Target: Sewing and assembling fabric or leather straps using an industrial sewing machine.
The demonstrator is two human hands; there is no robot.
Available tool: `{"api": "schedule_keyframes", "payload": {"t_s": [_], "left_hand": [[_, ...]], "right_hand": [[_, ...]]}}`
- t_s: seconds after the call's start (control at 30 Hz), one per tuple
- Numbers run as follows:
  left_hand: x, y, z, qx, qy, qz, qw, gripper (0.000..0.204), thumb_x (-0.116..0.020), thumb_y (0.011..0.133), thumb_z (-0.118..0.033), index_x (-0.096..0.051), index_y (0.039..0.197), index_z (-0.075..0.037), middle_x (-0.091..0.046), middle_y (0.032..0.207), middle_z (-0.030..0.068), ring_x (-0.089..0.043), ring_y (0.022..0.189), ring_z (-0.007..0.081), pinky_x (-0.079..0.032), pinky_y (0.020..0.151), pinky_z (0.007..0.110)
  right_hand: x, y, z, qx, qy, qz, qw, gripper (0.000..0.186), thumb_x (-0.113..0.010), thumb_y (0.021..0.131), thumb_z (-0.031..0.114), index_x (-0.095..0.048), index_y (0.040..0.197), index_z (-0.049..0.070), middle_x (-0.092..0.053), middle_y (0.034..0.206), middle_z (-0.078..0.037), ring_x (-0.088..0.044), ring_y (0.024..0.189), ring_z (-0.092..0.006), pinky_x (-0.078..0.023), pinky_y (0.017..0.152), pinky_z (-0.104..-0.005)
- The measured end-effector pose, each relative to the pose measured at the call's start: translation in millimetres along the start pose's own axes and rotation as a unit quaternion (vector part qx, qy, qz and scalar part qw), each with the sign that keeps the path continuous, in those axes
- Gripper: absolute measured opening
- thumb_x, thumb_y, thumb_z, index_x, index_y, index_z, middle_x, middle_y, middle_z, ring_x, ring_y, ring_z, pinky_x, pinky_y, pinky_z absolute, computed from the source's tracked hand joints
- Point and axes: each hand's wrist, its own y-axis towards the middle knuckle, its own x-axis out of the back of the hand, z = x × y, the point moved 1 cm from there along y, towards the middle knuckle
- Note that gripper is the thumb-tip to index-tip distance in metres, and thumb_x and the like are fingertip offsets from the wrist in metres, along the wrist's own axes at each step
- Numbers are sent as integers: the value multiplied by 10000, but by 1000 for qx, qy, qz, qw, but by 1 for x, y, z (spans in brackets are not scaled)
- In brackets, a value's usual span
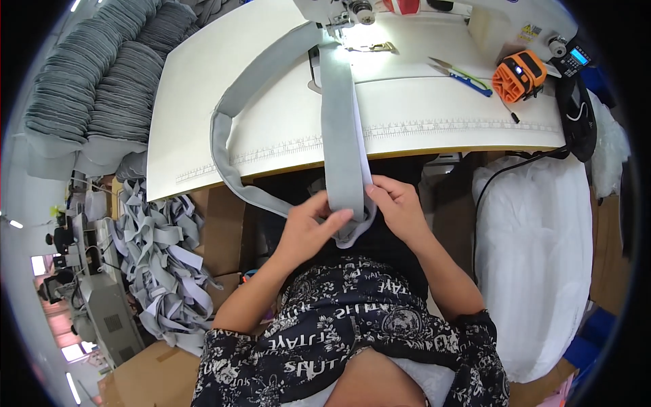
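Note:
A long grey fabric strip (340, 129) runs from under the sewing machine's needle area (332, 34) toward me and hangs over the table's front edge. It curves back in a loop (224, 129) on the left side of the white table. Along its right edge shows a pale lilac-white layer (359, 136). My left hand (315, 227) grips the strip just off the table edge, thumb on top and fingers curled beneath. On its right border, my right hand (395, 205) pinches the pale layer between thumb and fingers.
Thread snips (468, 78) and an orange device (519, 76) lie on the white sewing table (427, 108) at right. Stacked grey pieces (68, 81) stand at far left, above a heap of strips (163, 264). A white plastic-wrapped bundle (536, 258) and black cable (495, 180) are at right.

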Motion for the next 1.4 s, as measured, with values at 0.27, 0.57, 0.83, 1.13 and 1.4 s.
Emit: {"api": "schedule_keyframes", "payload": {"t_s": [0.27, 0.57, 0.83, 1.13, 1.4], "left_hand": [[16, -1, -46, 79, -221, -24, 972, 244, -593, 992, -198, -696, 978, 23, -665, 789, 27, -580, 665, 60, -476, 622, 218], [9, 11, -18, -71, 72, -37, 994, 179, -723, 879, -146, -708, 927, 26, -652, 940, 84, -585, 831, 135, -476, 743, 268], [7, 21, -20, 125, -166, 34, 978, 172, -714, 903, -129, -671, 794, -2, -635, 746, -21, -523, 686, 41, -433, 645, 201], [30, 26, -44, 103, 34, 93, 990, 137, -696, 903, -113, -694, 859, 17, -661, 751, 18, -555, 685, 51, -463, 626, 223], [47, 154, -80, -345, 417, -42, 840, 282, -689, 875, -212, -660, 1085, -26, -636, 1183, 156, -612, 1090, 306, -493, 915, 381]], "right_hand": [[-17, 5, -16, -18, 246, -26, 969, 185, -596, 952, 71, -687, 1061, -49, -700, 924, -39, -606, 853, -63, -495, 753, -217], [-13, -8, -22, -7, 137, -20, 990, 201, -603, 968, 113, -687, 1032, -57, -679, 837, -8, -576, 733, -38, -464, 631, -198], [3, -6, 1, 118, -132, -71, 982, 175, -631, 914, 87, -696, 1058, 13, -707, 901, -78, -679, 829, -183, -525, 706, -262], [25, -4, 32, 555, -456, 71, 692, 222, -619, 751, 105, -695, 938, 12, -691, 1044, -91, -652, 1010, -237, -507, 928, -399], [25, -2, 51, 554, -433, 122, 700, 171, -655, 735, 63, -682, 884, -17, -693, 944, -117, -673, 915, -237, -530, 889, -370]]}}
